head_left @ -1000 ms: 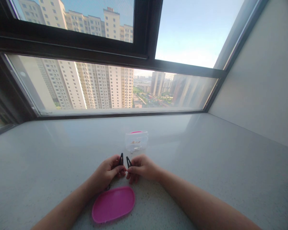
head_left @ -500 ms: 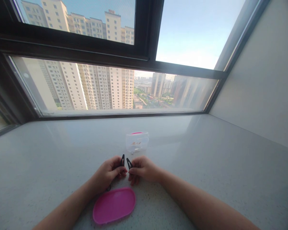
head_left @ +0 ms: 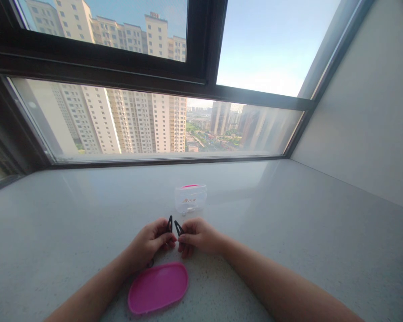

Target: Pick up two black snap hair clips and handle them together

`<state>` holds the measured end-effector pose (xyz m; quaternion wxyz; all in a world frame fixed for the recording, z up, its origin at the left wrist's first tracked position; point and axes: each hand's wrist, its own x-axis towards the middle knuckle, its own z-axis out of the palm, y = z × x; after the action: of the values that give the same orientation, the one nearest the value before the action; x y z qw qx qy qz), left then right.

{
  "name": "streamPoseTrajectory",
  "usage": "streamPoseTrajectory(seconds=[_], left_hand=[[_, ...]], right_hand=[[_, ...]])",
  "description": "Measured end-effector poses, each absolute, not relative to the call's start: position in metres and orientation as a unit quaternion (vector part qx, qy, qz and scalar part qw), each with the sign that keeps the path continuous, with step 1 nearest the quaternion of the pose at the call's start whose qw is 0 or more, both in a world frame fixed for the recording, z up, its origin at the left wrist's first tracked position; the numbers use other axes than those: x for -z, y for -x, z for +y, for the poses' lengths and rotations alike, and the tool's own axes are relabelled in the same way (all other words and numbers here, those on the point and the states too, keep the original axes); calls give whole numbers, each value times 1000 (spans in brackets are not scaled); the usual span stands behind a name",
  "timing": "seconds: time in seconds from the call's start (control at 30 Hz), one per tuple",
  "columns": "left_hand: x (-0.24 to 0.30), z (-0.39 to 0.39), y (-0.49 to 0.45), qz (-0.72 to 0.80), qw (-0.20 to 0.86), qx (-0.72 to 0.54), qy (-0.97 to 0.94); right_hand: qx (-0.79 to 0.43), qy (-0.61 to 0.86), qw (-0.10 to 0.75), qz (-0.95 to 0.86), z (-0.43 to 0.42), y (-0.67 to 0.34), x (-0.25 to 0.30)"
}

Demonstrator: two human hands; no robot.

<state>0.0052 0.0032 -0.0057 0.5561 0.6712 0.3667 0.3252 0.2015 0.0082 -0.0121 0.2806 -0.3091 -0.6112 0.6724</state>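
Note:
Between thumb and fingers, my left hand (head_left: 156, 237) pinches a black snap hair clip (head_left: 169, 223), its narrow end pointing up. A second black hair clip (head_left: 178, 227) is pinched in my right hand (head_left: 196, 235), tilted with its tip toward the left one. The two clips are close together but apart. Just in front of my hands lies a pink oval lid (head_left: 157, 288), shallow and rimmed. Beside my left wrist a small dark ring (head_left: 150, 263) shows partly, the rest hidden by the hand.
Beyond my hands stands a clear plastic container (head_left: 190, 199) with a pink strip at its top and small items in or behind it. A tiny ring (head_left: 183, 213) lies before it. The speckled white sill (head_left: 289, 232) meets a framed window (head_left: 174, 162) and a right-hand wall (head_left: 362, 112).
The whole view has shifted very slightly, moving everything a little to the left. Both hands keep hold of their clips in nearly the same pose.

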Motion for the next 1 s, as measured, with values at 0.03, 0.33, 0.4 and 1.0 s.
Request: streamPoseTrajectory(seconds=[0.03,0.33,0.4,1.0], left_hand=[[6,3,-5,368,558,-326,-669],[6,2,-6,374,576,-330,-648],[5,1,-6,374,577,-330,-647],[4,2,-7,373,588,-337,-633]], right_hand=[[-674,306,280,-612,8,-202,12],[-676,299,286,-610,7,-202,13],[-674,303,285,-611,7,-202,13],[-673,317,274,-610,7,-200,13]])
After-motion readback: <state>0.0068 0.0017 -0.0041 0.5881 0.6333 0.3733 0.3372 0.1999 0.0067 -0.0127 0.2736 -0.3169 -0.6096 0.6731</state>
